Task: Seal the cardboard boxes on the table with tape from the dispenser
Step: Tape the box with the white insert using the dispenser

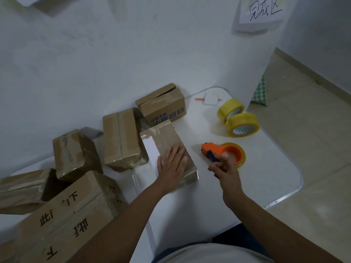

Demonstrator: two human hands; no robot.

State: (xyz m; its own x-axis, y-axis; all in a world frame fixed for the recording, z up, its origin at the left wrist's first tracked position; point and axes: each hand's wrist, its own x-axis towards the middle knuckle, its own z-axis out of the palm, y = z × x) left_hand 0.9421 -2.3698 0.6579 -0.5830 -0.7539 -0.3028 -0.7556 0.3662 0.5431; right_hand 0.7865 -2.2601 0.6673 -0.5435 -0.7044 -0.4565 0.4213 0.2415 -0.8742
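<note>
Two bare hands work over a white tabletop (pixel 266 168), seen from the head camera. Left hand (pixel 173 164): its grip is open, fingers straight and spread, palm pressed flat on the near end of the top face of a small cardboard box (pixel 167 147) that lies lengthwise away from the person. Glossy clear tape covers the top of this box along its centre seam. Right hand (pixel 225 168): fingers curled, its grip pinching the blue handle of an orange tape dispenser (pixel 221 151), which rests on the tabletop just right of the box, apart from it. The dispenser carries a roll of clear yellowish tape, and its cutter end points toward the box.

Beyond the dispenser, two spare yellow tape rolls (pixel 241 121) stand on edge, touching each other, near the far right corner of the tabletop. Farther back lies a small white packet (pixel 211 97) on top of an orange pen-like object (pixel 199 99); what that object is cannot be told.

Left of the held box, five more cardboard boxes are grouped. One with blue print (pixel 163 105) stands at the back with a top flap slightly raised. A taped box (pixel 121 137) sits just beside the held one. A tilted box (pixel 74 152), a box at the left edge (pixel 22 188) and a large box with black characters (pixel 66 215) lie nearer the person. On the white wall (pixel 95 54) hangs a paper sign (pixel 264 10) with handwritten characters.
</note>
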